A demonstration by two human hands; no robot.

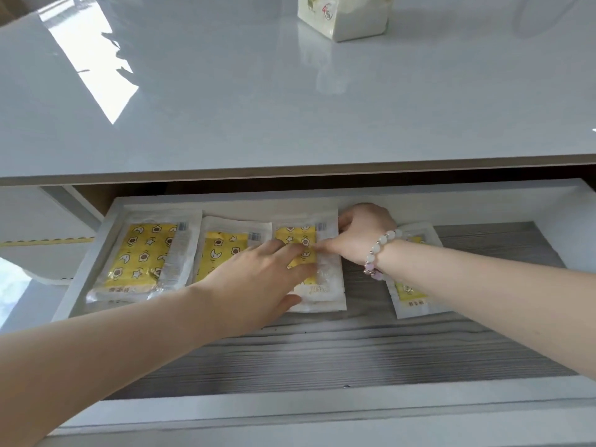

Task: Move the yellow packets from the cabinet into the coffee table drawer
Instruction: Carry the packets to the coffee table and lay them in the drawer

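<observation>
The third packet [329, 282] lies flat on the drawer floor under both hands, its yellow printed insert sealed inside a clear pouch. The left hand [258, 279] rests on it with fingers straight and spread, pressing it down. The right hand [361, 233] sits at the pouch's far right corner with fingers curled, and it seems to pinch the clear edge strip there.

Two more packets lie side by side to the left of the left hand: the second packet [222, 246] is just beside it, partly under the palm, and the first packet [142, 256] is beyond that. A fourth packet [409, 291] lies under the right forearm, apart from the others.

These pouches look light, thin and floppy, with a glossy film that would probably slide easily on the grey wood-grain liner. A flat palm likely nudges them well. For lifting, the sealed clear border at a short end looks the surest place to pinch, since the middle would buckle.

A beaded bracelet [380, 253] circles the right wrist. The drawer [548, 208] stands pulled out beneath the glossy white table top [225, 108], where a pale carton [345, 17] stands well beyond both hands.
</observation>
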